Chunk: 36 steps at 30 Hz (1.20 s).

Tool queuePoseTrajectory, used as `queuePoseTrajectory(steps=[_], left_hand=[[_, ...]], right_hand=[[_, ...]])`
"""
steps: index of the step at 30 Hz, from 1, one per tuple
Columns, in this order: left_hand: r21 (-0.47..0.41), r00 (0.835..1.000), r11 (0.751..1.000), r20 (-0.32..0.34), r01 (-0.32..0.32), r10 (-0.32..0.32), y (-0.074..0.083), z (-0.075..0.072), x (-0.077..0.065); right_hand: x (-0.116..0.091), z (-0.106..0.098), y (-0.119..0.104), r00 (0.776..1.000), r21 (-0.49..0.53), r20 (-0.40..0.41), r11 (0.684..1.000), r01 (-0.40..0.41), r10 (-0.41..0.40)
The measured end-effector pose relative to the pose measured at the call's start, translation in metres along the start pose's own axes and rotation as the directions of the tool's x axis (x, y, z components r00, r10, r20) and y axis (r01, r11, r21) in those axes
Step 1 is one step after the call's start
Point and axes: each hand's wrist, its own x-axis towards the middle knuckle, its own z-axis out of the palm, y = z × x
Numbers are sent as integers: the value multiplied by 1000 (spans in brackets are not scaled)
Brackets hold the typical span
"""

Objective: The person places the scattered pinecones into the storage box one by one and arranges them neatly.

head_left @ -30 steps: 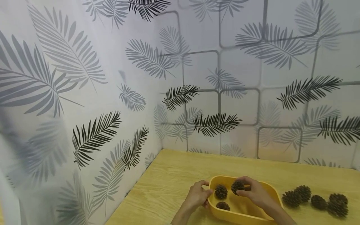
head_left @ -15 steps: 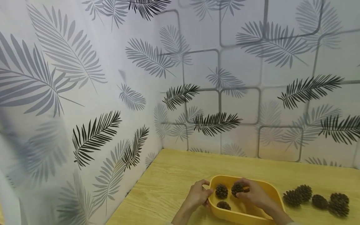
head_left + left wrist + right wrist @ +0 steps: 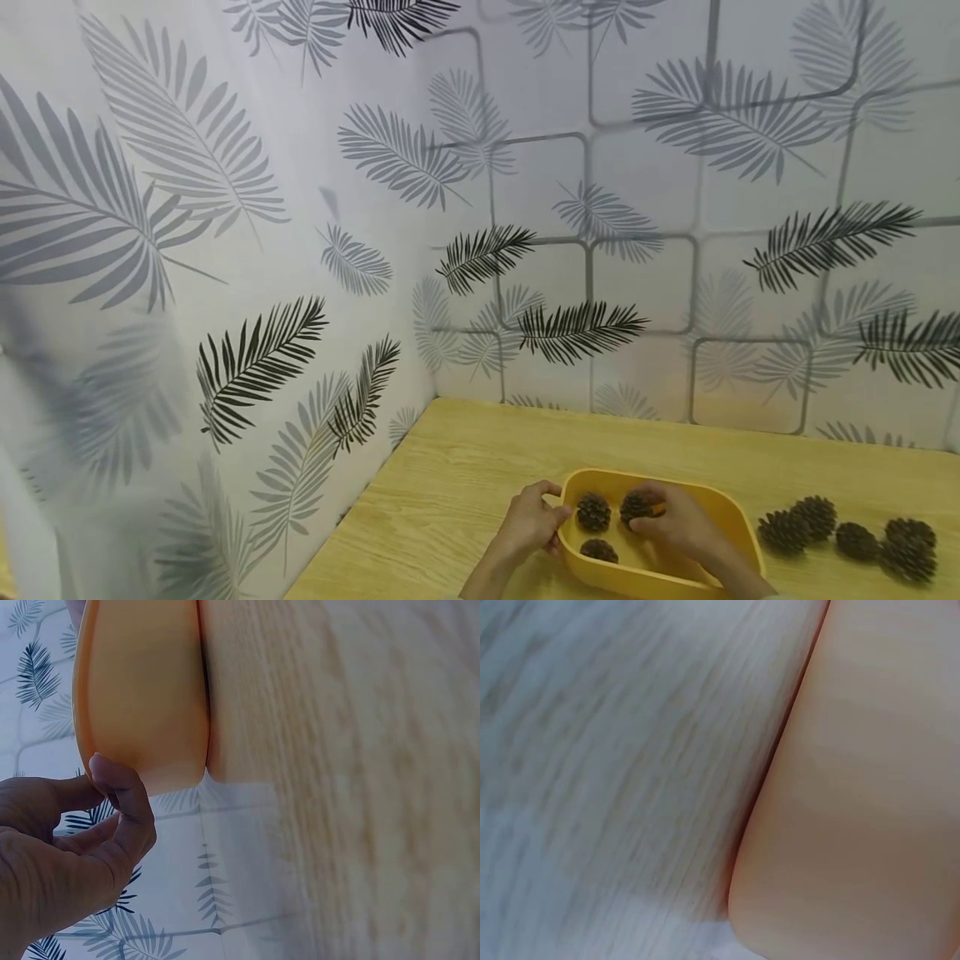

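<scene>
A yellow plastic bin [image 3: 660, 577] stands on the table, holding several brown pine cones. My left hand [image 3: 531, 521] grips its left end by the rim; in the left wrist view the thumb and fingers of that hand [image 3: 90, 840] pinch the bin's edge [image 3: 142, 697]. Inside the bin, my right hand [image 3: 678, 525] holds a pine cone [image 3: 634, 507] low near the floor, fingers curled over its right side. To the left of it lie one pine cone [image 3: 593, 512] and another [image 3: 599, 550] by the near wall. The right wrist view shows only the bin's outer wall [image 3: 847, 787] and table.
Right of the bin, several loose pine cones [image 3: 857, 542] lie on the wood-grain table [image 3: 450, 467]. Leaf-patterned curtains [image 3: 360, 317] hang along the left and back edges of the table.
My right hand has lowered the pine cone a little into the bin, towards its floor. The left hand keeps its grip on the rim.
</scene>
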Motion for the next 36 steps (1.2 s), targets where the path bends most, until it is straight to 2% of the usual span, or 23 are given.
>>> queuePoseTrajectory(steps=[8,21,26,36], left_hand=[[-1,1000,1000,4,7,-7,1,2,0],[10,1000,1000,-11,2,-2,-4,3,4],[21,1000,1000,-22,2,-2,-5,3,4],[25,1000,1000,-14,8,-7,-1,2,2]], right_hand=[[-2,1,1,998,-53,-44,998,41,-43],[-5,-2,4,997,-50,-72,999,8,-11],[-8,-6,5,998,-18,-60,1000,1,-2],[-12,-14,3,999,-23,-39,1000,-18,17]])
